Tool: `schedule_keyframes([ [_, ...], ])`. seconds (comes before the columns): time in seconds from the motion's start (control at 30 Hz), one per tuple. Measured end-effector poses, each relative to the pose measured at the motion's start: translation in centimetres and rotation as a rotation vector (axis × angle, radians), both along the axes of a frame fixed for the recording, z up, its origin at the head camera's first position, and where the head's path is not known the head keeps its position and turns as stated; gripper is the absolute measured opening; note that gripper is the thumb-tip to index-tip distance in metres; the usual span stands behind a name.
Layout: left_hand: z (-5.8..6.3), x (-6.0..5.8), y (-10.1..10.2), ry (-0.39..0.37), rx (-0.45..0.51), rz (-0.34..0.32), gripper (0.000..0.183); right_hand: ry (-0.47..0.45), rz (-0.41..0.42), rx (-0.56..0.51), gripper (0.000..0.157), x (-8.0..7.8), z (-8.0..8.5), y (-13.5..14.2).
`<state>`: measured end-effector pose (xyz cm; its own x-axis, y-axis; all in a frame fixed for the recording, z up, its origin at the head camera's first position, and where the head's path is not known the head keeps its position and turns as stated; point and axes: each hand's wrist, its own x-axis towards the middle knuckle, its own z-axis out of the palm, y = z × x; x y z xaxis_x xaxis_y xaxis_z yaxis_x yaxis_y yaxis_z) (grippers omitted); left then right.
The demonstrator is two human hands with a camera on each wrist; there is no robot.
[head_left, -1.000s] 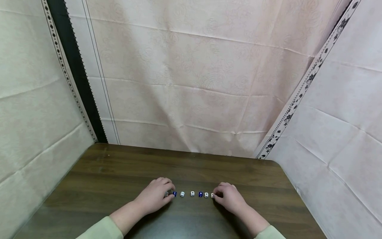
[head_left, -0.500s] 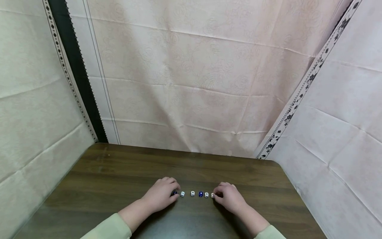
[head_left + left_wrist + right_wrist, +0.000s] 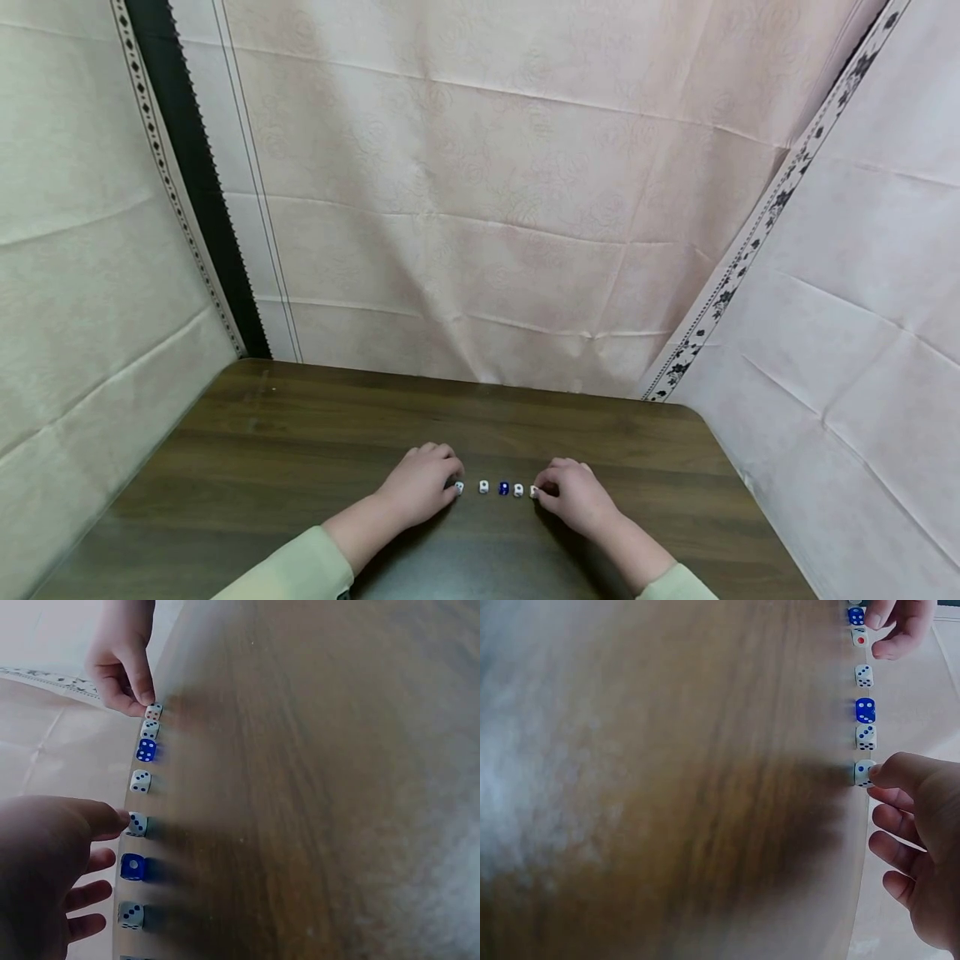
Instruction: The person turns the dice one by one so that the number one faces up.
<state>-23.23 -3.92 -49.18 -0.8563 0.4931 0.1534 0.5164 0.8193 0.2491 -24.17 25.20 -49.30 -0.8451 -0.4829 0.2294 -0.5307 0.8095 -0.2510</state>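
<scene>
The left hand [image 3: 420, 485] is bent in a loose arch, its thumb tip touching a white die [image 3: 136, 824]; the other fingers are spread a little. Whether the forefinger presses the far side of that small, round-cornered cube, I cannot tell. The right hand [image 3: 577, 493] is tighter, pinching the end die [image 3: 863, 773], another white cube, between thumb and forefinger, with its remaining fingers curved loosely away.

Between the two hands, going from left to right, sit a white cube with dark dots [image 3: 140, 781], a deep blue die [image 3: 504, 488] with white dots, and one more white cube [image 3: 866, 737] just beside the right hand's fingertips. Close by the left hand, on its outer side, are a blue cube showing one dot [image 3: 133, 867] and a speckled white one [image 3: 130, 915]. All seven line up in a row.

Under both hands spreads a dark wooden-looking table [image 3: 480, 425], streaked with grain, slightly shiny, its far corners rounded. Beyond them hangs pale cloth [image 3: 525, 192], creased in folds and faintly patterned with swirls. A black floral border [image 3: 720, 300] slants down to the right. Smooth, pale green sleeves [image 3: 300, 562] cover both forearms.
</scene>
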Motion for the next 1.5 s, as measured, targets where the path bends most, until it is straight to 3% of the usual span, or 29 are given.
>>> schedule_keyframes([
  [1.5,0.2,-0.2,1.2,0.043,-0.102,0.026,0.013,0.01,0.001,0.019,0.005,0.1,0.4,-0.2],
])
